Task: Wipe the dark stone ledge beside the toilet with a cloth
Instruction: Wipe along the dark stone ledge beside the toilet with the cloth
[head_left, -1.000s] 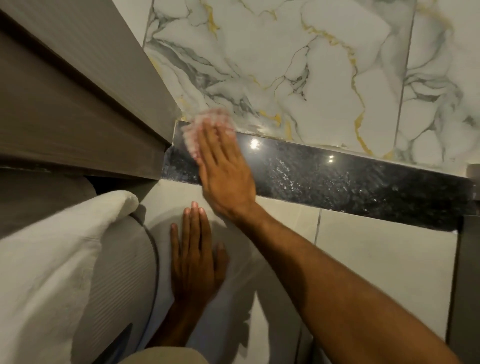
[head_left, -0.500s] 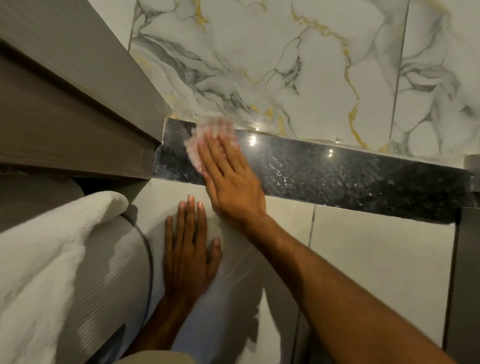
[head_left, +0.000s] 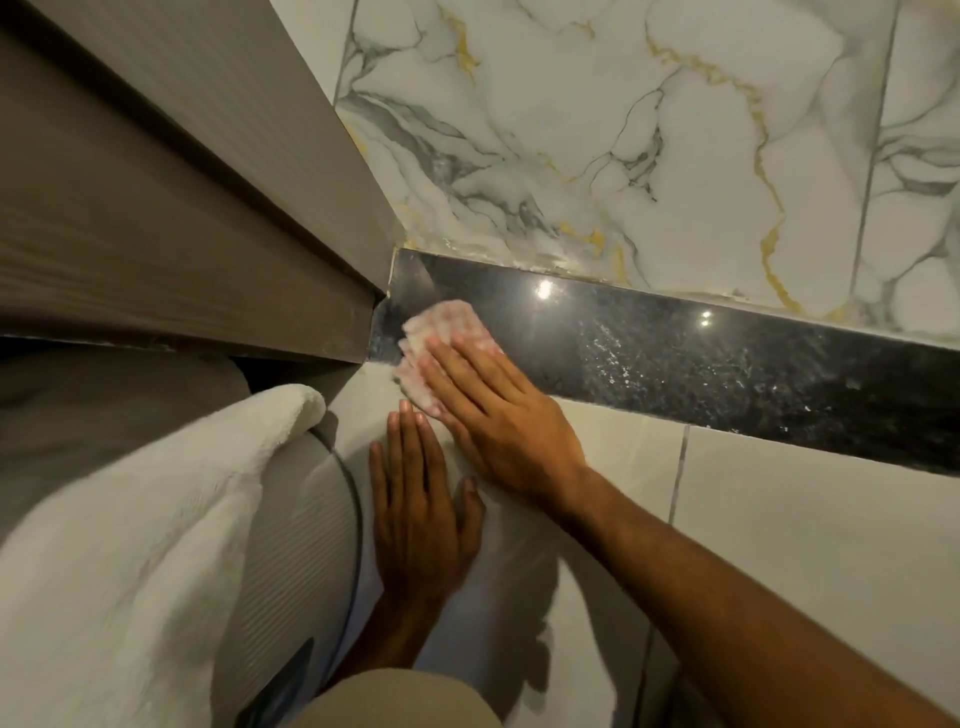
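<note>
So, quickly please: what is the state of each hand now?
Left hand: open, flat on the pale tile, holding nothing.
Right hand: open, flat, pressing the cloth on the ledge.

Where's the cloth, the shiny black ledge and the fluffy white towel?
cloth (head_left: 440, 327): head view, on its bare pink part beyond the fingertips.
ledge (head_left: 727, 374): head view, on the speckled top right of the hand.
towel (head_left: 130, 545): head view, on its fluffy middle.
</note>
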